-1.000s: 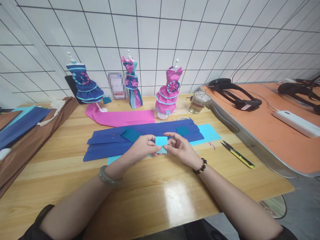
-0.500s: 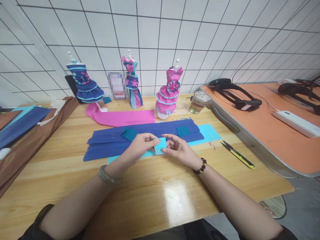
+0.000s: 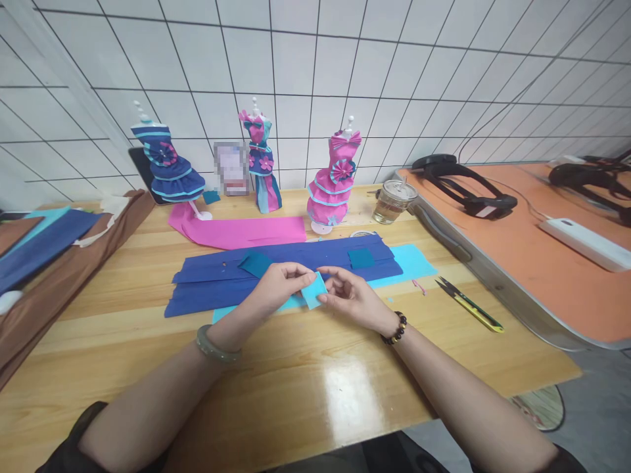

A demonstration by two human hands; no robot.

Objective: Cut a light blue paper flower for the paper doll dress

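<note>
A small light blue square of crepe paper (image 3: 314,292) is tilted between my two hands. My left hand (image 3: 283,286) pinches its upper left part, thumb on top. At its right edge, my right hand (image 3: 349,293) has its thumb and curled fingers on the paper. Below my hands lies a wide dark blue crepe paper strip (image 3: 207,284), with a light blue sheet (image 3: 415,261) partly under it. Two teal pieces rest on the strip: a square (image 3: 361,258) near my right hand and another piece (image 3: 254,263) behind my left.
Yellow thread snips (image 3: 470,305) lie at the right. Farther back are a pink strip (image 3: 246,231), three small dressed mannequins, including a pink one (image 3: 332,177), and a lidded cup (image 3: 393,200). An orange case (image 3: 537,263) borders the table's right side. Brown material (image 3: 93,263) lies left.
The light blue square has turned from nearly upright to tilted, its lower edge swinging slightly left. My hands have barely moved.
</note>
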